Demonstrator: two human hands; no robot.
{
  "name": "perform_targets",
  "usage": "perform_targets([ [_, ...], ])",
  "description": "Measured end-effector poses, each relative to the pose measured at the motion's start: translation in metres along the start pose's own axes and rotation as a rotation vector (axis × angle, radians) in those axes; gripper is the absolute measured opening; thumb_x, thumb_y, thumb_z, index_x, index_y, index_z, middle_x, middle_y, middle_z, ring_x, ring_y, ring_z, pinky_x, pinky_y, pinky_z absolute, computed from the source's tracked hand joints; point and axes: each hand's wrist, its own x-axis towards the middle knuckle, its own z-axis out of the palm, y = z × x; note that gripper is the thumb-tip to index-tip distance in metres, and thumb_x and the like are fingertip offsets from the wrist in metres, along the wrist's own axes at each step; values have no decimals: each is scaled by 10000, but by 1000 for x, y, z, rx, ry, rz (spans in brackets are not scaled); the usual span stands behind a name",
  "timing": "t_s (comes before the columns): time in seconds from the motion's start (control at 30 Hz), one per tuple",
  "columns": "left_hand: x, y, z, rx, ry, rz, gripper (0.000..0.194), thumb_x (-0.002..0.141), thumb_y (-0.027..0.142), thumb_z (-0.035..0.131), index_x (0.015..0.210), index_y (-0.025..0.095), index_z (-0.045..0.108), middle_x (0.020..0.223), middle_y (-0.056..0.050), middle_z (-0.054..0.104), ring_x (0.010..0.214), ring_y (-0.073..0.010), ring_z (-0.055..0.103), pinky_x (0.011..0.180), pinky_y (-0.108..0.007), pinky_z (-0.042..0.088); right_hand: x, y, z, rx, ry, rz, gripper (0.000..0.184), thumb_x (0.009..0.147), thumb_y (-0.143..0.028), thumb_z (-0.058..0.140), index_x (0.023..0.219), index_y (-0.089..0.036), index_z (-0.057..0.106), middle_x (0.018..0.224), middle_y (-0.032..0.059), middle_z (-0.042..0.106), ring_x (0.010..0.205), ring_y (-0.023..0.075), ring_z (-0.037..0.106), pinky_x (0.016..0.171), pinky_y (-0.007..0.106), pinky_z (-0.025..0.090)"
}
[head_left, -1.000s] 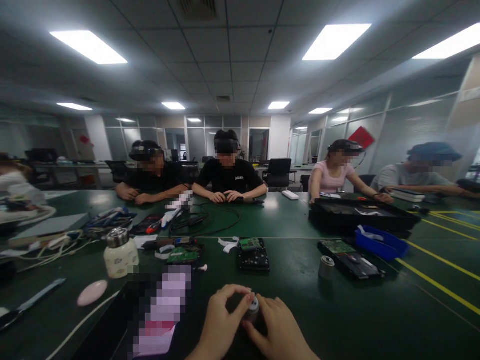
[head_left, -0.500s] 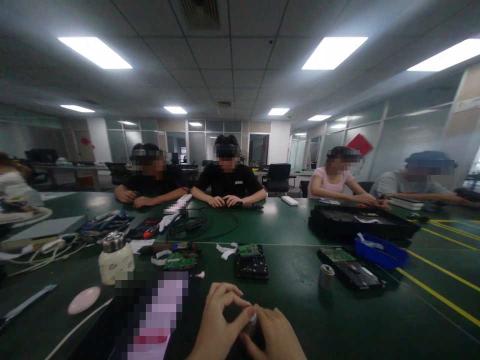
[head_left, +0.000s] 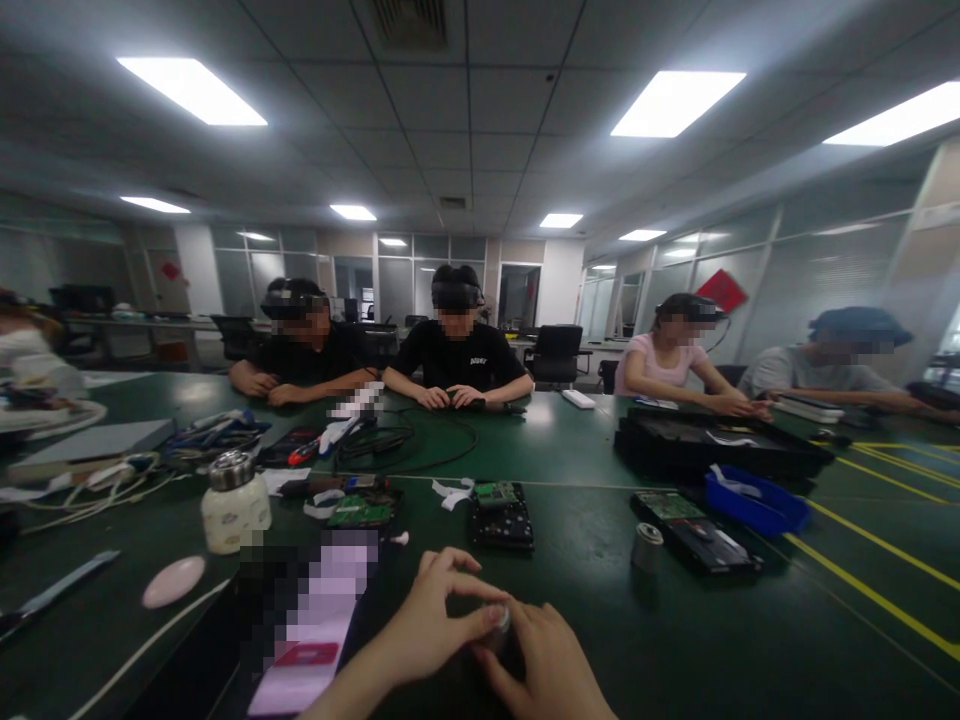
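At the front of the green table, a small metal cylinder [head_left: 502, 626] is enclosed between my two hands. My left hand [head_left: 442, 610] curls over it from the left, thumb near its top and fingers arched. From the other side, my right hand [head_left: 546, 655] wraps it with thumb and fingers. Most of the cylinder is hidden by the fingers, so its kind is unclear. Another small metal cylinder [head_left: 646, 547] stands upright farther right. Beyond my hands lies a black drive-like unit [head_left: 510, 528] with a green circuit board.
Left are a black case [head_left: 217, 620] with a lilac sheet, a cream bottle [head_left: 235, 512] and a pink oval object [head_left: 174, 582]. To the right are another opened drive [head_left: 709, 540], a blue bin [head_left: 754, 505] and a black tray [head_left: 720, 450]. Several people sit across the table.
The view has shifted slightly. My left wrist has swung outward to the left, showing more forearm. Both hands remain around the small cylinder.
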Motion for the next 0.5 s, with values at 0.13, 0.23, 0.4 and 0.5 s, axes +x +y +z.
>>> perform_targets([
  [0.13, 2, -1, -8, -23, -46, 43, 164, 741, 434, 617, 856, 374, 718, 1075, -36, 580, 1055, -223, 483, 982, -418, 346, -2, 0, 1, -8, 5, -5, 253, 804, -310, 538, 1023, -189, 579, 978, 58, 660, 887, 218, 603, 784, 305, 382],
  [0.23, 2, 2, -4, 26, 54, 28, 117, 690, 413, 672, 766, 350, 734, 1008, -34, 601, 1026, -236, 489, 969, -436, 343, -2, 0, 1, -16, -5, 1, 229, 821, -318, 523, 1004, -194, 582, 977, 55, 656, 886, 213, 600, 776, 295, 378],
  [0.4, -1, 5, 10, 65, 211, -33, 123, 650, 359, 702, 736, 274, 727, 943, -44, 610, 987, -239, 504, 938, -422, 365, 0, -3, -1, -4, -20, 18, 207, 822, -313, 513, 975, -194, 586, 963, 52, 654, 875, 210, 597, 772, 295, 375],
  [0.5, -2, 2, 15, 37, 193, -16, 185, 702, 364, 655, 867, 312, 721, 1012, -49, 595, 1037, -237, 482, 968, -422, 349, 0, -3, -2, 5, -22, 23, 197, 810, -299, 512, 956, -194, 591, 956, 52, 660, 873, 213, 599, 782, 303, 378],
])
